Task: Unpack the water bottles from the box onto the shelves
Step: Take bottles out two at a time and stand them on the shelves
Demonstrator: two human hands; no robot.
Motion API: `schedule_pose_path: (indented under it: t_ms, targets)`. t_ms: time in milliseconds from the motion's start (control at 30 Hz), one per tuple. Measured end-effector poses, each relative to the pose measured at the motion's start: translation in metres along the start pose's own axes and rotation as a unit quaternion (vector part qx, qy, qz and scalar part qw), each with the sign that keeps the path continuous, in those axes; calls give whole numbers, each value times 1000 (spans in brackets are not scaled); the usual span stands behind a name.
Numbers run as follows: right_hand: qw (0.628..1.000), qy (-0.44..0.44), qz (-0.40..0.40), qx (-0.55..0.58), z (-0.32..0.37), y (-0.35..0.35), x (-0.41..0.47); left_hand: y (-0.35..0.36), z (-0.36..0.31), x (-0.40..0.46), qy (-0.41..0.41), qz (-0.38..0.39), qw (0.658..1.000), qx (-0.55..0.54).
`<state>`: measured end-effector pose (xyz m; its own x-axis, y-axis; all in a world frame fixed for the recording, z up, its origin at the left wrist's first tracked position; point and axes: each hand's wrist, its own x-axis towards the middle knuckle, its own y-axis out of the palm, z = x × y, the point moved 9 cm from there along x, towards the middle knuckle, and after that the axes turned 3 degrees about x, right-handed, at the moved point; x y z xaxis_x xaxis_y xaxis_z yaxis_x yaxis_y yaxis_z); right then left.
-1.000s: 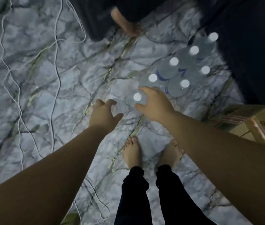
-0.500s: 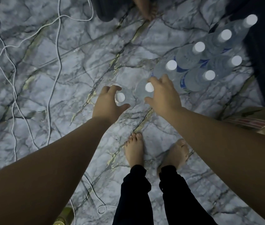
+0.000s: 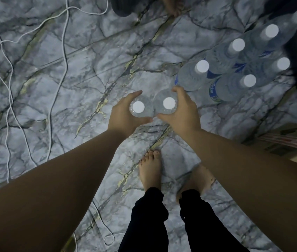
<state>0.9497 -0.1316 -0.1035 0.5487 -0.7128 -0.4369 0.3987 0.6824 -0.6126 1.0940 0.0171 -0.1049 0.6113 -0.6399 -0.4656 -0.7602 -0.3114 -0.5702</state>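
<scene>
- Two clear water bottles stand upright and side by side on the marble floor point(image 3: 71, 88), one in each of your hands.
- Your left hand point(image 3: 124, 115) curls round the left bottle point(image 3: 138, 106).
- Your right hand point(image 3: 184, 113) wraps the right bottle point(image 3: 168, 103).
- Six more capped bottles point(image 3: 222, 60) cluster just beyond, to the right.
- Cardboard box point(image 3: 289, 140) sits at the right edge; white cable point(image 3: 60, 51) trails left.
</scene>
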Motion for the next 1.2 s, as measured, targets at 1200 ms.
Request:
schedule_pose_path:
  t_ms: [1200]
  targets:
    - [892, -79, -381, 231, 286, -559, -371, -243, -602, -274, 320, 69, 941, -84]
